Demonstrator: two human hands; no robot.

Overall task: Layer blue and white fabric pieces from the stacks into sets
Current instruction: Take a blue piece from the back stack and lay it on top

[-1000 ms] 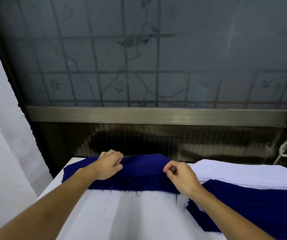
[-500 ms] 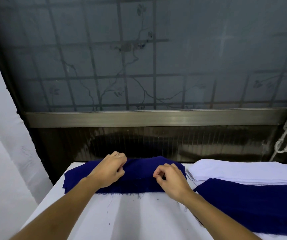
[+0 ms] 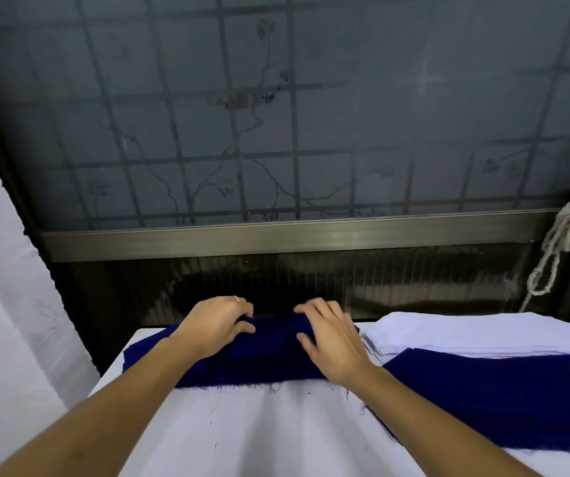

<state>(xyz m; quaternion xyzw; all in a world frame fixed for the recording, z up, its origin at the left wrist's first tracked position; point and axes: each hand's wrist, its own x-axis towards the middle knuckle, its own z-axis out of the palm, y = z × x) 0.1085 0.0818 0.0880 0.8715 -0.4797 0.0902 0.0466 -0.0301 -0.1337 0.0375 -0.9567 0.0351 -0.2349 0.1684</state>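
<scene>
Here, seen from a head-worn camera, two bare forearms reach forward over a white worktop (image 3: 276, 438). A dark blue fabric piece (image 3: 266, 363) lies across the far left part of the worktop, its near edge frayed with loose threads. Both hands are on it.

The left hand (image 3: 213, 327) is at the cloth's far edge. Its fingers curl down over a raised fold while the thumb presses from the near side, so its grip is closed on the blue fabric piece. A ring shows on one finger.

The right hand (image 3: 333, 340) lies just beside it, palm down on the same cloth. Its fingers are spread and nearly straight, so its grip is open. It is slightly blurred.

To the right, touching the blue piece's end, sits a stack of white fabric (image 3: 476, 330). A second blue piece (image 3: 503, 404) lies in front of it, overlapping its near edge.

Behind the worktop stands a frosted window (image 3: 311, 132) with a grid and a branch pattern. A pale rope (image 3: 552, 256) hangs at the far right.
</scene>
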